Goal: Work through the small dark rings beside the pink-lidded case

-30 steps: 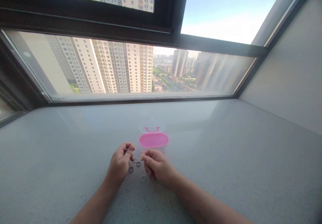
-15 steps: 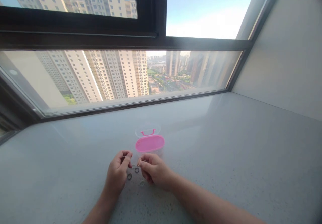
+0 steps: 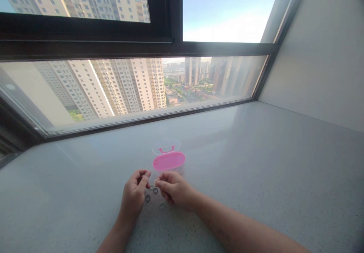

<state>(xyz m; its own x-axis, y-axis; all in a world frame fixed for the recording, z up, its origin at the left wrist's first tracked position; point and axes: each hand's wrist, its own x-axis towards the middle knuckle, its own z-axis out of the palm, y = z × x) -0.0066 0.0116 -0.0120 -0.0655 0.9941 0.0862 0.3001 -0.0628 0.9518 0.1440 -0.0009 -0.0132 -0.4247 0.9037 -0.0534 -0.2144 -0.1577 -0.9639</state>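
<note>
My left hand [image 3: 134, 190] is closed, thumb and fingertips together in a pinch; whatever it may hold is too small to make out. Close on its right, my right hand [image 3: 176, 191] pinches with thumb and forefinger, a tiny pale bit showing at the tips. Between and below the hands lie two dark rings, one nearer the right fingertips [image 3: 155, 190] and a second dark ring [image 3: 148, 198] beside my left hand. A faint clear ring [image 3: 162, 205] rests under my right hand. Just beyond the fingers stands an oval box with a pink inner lid [image 3: 170, 161].
The box's clear outer cover [image 3: 162, 142] with a pink handle [image 3: 166, 150] lies behind it. All of this is on a glossy speckled sill [image 3: 250, 177]. A dark window frame [image 3: 127, 122] bounds the back, and a pale wall [image 3: 318, 71] the right.
The view has shifted slightly. My hands keep their pinches near each other, the right fingertips a touch higher; the rings lie as before.
</note>
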